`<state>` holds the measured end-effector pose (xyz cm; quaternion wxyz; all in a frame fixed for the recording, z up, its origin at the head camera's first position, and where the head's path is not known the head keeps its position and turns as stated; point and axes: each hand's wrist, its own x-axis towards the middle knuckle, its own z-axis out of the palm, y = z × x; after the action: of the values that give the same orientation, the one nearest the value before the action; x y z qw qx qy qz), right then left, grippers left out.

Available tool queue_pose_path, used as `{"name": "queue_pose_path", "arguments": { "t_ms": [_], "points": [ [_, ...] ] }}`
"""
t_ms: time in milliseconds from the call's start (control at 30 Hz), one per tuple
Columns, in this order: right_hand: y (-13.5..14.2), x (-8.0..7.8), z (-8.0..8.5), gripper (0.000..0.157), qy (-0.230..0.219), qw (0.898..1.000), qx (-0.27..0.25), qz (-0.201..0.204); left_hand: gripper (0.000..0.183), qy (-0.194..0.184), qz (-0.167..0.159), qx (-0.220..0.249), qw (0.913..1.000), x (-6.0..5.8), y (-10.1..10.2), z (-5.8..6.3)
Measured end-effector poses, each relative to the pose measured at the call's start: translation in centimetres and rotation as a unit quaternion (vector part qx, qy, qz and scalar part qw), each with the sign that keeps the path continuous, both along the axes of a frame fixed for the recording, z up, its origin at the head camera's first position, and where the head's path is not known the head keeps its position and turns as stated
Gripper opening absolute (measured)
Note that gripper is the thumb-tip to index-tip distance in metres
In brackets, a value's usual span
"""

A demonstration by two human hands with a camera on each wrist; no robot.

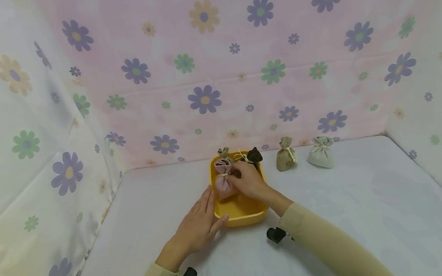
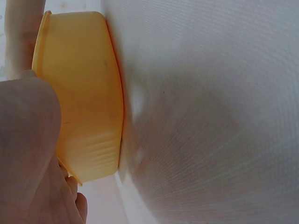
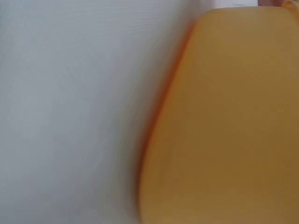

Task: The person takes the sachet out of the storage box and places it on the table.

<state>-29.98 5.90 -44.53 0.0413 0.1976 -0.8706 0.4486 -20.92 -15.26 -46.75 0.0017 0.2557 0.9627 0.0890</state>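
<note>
A yellow plastic tub (image 1: 243,221) stands on the table in the middle of the head view. My right hand (image 1: 249,181) reaches over its right side and pinches a pink drawstring pouch (image 1: 223,187) near the tied neck, inside the tub. Behind it, toward the tub's far end, are an olive pouch (image 1: 223,151) and a dark brown pouch (image 1: 254,155), both partly hidden. Fingers fairly straight, my left hand (image 1: 197,226) touches the tub's left rim. The left wrist view has the tub's outer wall (image 2: 86,88) beside that hand; the right wrist view shows mostly the tub (image 3: 224,121), no fingers.
To the right of the tub, a brown pouch (image 1: 284,155) and a pale grey-green pouch (image 1: 320,153) stand on the white-covered table (image 1: 363,212). Flower-printed cloth (image 1: 240,93) hangs behind the table and on both sides.
</note>
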Motion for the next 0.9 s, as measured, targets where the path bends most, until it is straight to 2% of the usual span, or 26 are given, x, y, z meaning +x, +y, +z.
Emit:
{"name": "queue_pose_path", "arguments": {
  "t_ms": [233, 567, 900],
  "points": [
    [1.1, 0.5, 1.3, 0.012, 0.008, 1.000, -0.004, 0.003, 0.093, -0.004, 0.005, 0.001, 1.0000, 0.0, 0.0, -0.2],
    [3.5, 1.3, 3.3, 0.011, 0.044, 0.998, -0.024, 0.027, 0.091, -0.003, -0.002, 0.004, 1.0000, -0.1, 0.0, -0.1],
    [6.4, 1.7, 4.8, 0.012, 0.054, 0.998, -0.011, 0.009, 0.092, -0.005, -0.002, 0.004, 1.0000, 0.0, 0.0, 0.0]
  ]
}}
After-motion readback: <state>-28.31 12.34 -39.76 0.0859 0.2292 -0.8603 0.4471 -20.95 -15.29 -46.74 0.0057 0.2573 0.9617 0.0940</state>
